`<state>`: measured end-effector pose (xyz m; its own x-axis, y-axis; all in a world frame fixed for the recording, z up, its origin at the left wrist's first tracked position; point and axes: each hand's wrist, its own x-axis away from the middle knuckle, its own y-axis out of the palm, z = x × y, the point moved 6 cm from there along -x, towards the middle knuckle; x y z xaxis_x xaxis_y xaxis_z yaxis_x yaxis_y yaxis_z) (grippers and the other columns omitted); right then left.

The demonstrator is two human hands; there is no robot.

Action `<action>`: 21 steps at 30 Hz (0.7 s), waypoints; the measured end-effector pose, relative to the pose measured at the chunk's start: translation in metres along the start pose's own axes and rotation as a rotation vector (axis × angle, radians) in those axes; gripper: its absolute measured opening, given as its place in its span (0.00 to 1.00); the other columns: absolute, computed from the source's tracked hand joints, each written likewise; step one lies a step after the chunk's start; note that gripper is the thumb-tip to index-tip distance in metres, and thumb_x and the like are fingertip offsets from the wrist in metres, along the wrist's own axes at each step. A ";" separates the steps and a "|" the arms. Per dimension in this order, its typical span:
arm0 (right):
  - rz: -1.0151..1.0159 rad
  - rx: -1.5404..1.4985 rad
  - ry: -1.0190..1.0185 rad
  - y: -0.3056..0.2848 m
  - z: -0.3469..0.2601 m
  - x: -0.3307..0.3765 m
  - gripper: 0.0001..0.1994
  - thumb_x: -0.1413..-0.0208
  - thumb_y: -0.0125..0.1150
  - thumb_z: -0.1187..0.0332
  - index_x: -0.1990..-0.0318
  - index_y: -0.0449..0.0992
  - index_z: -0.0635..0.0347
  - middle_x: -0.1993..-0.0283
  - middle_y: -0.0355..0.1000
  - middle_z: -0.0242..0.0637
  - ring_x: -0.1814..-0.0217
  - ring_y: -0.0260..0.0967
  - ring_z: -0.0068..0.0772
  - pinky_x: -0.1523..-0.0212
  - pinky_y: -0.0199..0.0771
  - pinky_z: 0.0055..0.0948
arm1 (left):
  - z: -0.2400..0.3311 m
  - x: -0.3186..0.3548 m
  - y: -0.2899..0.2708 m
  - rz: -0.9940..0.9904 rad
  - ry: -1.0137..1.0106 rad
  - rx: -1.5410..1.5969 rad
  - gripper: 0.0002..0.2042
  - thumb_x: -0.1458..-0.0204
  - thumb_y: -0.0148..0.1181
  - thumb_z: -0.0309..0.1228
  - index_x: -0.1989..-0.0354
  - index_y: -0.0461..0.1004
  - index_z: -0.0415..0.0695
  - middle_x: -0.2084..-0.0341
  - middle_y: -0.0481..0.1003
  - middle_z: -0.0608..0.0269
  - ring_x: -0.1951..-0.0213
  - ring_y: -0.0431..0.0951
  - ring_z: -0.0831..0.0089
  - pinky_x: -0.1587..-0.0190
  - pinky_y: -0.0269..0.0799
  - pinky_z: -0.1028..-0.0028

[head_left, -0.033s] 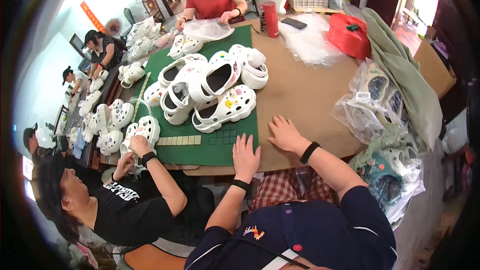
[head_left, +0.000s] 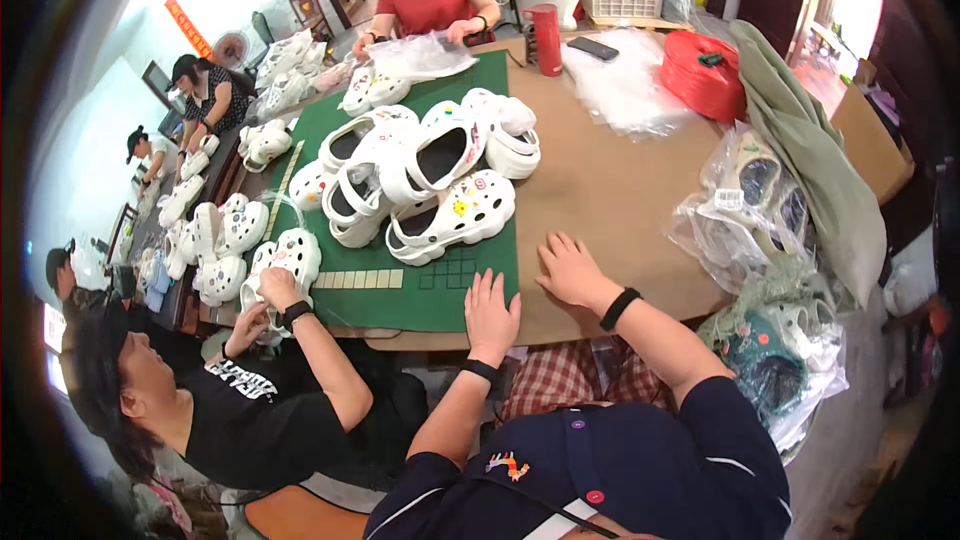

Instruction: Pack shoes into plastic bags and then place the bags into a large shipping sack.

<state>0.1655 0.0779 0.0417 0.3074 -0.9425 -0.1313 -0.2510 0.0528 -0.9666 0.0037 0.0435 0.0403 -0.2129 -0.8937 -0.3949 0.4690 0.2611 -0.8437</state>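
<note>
Our hands lie flat and apart, holding nothing, seemingly resting: left hand (head_left: 492, 320) on the green mat's (head_left: 360, 312) edge, right hand (head_left: 575, 272) on the brown table (head_left: 600, 190). Ahead, white shoes (head_left: 405, 175) sit heaped on the mat, perhaps saving space.

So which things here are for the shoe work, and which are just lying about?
Seem part of the shoe work:
white clogs
green mat, under the clogs
clear plastic bag, across the table

Probably just lying about:
dark phone
red cup
</note>
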 end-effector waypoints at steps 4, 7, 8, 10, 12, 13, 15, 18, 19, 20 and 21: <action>0.006 0.066 0.008 0.008 -0.004 -0.001 0.30 0.47 0.56 0.54 0.42 0.62 0.63 0.34 0.52 0.53 0.30 0.45 0.50 0.38 0.52 0.52 | -0.003 -0.001 0.002 -0.027 0.008 -0.004 0.20 0.51 0.57 0.36 0.50 0.71 0.42 0.44 0.64 0.50 0.40 0.60 0.53 0.39 0.53 0.55; 0.032 0.124 -0.012 -0.014 -0.013 -0.009 0.29 0.48 0.56 0.54 0.42 0.63 0.63 0.38 0.58 0.52 0.33 0.51 0.50 0.39 0.54 0.54 | -0.005 -0.002 0.002 -0.016 0.015 -0.007 0.20 0.51 0.57 0.36 0.50 0.71 0.42 0.44 0.64 0.50 0.40 0.60 0.53 0.39 0.53 0.55; -0.191 0.082 0.017 -0.019 -0.018 -0.023 0.30 0.49 0.57 0.53 0.43 0.63 0.64 0.41 0.61 0.51 0.36 0.55 0.50 0.41 0.56 0.54 | -0.006 0.000 0.001 -0.006 0.017 -0.006 0.20 0.52 0.58 0.35 0.50 0.71 0.42 0.44 0.64 0.50 0.40 0.60 0.53 0.39 0.53 0.55; -0.223 -0.141 0.026 -0.043 -0.035 -0.056 0.32 0.54 0.62 0.54 0.46 0.64 0.66 0.49 0.67 0.49 0.46 0.65 0.49 0.47 0.64 0.49 | -0.005 -0.001 -0.003 -0.004 0.012 -0.010 0.20 0.52 0.58 0.35 0.50 0.71 0.42 0.44 0.65 0.50 0.40 0.60 0.53 0.39 0.53 0.55; 0.318 -0.289 -0.154 -0.094 -0.068 -0.092 0.30 0.57 0.65 0.55 0.50 0.66 0.68 0.51 0.67 0.51 0.48 0.66 0.50 0.50 0.68 0.44 | -0.006 -0.002 -0.003 0.019 0.010 0.007 0.20 0.52 0.57 0.35 0.50 0.71 0.41 0.45 0.65 0.48 0.41 0.61 0.51 0.40 0.54 0.55; 0.475 -0.322 -0.185 -0.111 -0.079 -0.109 0.30 0.57 0.66 0.55 0.52 0.67 0.69 0.53 0.68 0.50 0.49 0.67 0.50 0.50 0.68 0.42 | -0.003 -0.003 -0.002 0.024 0.009 0.004 0.20 0.52 0.57 0.35 0.50 0.71 0.41 0.45 0.65 0.48 0.41 0.61 0.51 0.40 0.54 0.55; 0.512 -0.411 -0.106 -0.138 -0.105 -0.140 0.28 0.58 0.66 0.52 0.57 0.69 0.69 0.55 0.69 0.50 0.51 0.68 0.49 0.50 0.68 0.42 | -0.002 -0.002 -0.005 0.033 0.014 0.015 0.19 0.52 0.57 0.34 0.51 0.71 0.40 0.46 0.65 0.48 0.42 0.61 0.49 0.41 0.56 0.54; 0.263 -0.456 0.146 -0.128 -0.119 -0.178 0.31 0.58 0.62 0.43 0.59 0.72 0.67 0.55 0.70 0.50 0.50 0.69 0.47 0.51 0.69 0.42 | 0.002 0.000 -0.007 0.049 0.038 0.029 0.19 0.51 0.57 0.34 0.51 0.71 0.40 0.47 0.66 0.46 0.43 0.62 0.48 0.42 0.56 0.53; 0.201 -0.487 0.225 -0.118 -0.120 -0.187 0.32 0.58 0.61 0.41 0.60 0.73 0.66 0.55 0.71 0.50 0.50 0.69 0.48 0.51 0.69 0.43 | 0.001 0.001 -0.006 0.028 0.034 0.035 0.19 0.51 0.56 0.35 0.51 0.71 0.41 0.47 0.66 0.46 0.42 0.62 0.48 0.41 0.56 0.54; 0.153 -0.553 0.268 -0.110 -0.119 -0.192 0.33 0.58 0.61 0.40 0.59 0.73 0.66 0.57 0.73 0.51 0.53 0.71 0.49 0.53 0.69 0.44 | -0.001 0.001 -0.004 0.018 0.023 0.034 0.19 0.50 0.56 0.35 0.51 0.71 0.41 0.47 0.66 0.46 0.42 0.62 0.49 0.41 0.56 0.55; 0.159 -0.553 0.265 -0.103 -0.117 -0.198 0.33 0.58 0.61 0.40 0.59 0.73 0.66 0.57 0.73 0.51 0.53 0.71 0.49 0.53 0.69 0.44 | -0.001 0.001 -0.003 0.023 0.026 0.032 0.19 0.50 0.56 0.35 0.51 0.71 0.41 0.47 0.66 0.46 0.42 0.62 0.49 0.41 0.56 0.55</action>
<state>0.0228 0.2199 0.1932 0.0077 -0.9907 -0.1361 -0.7341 0.0868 -0.6735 0.0010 0.0422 0.0424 -0.2242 -0.8775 -0.4239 0.5010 0.2693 -0.8225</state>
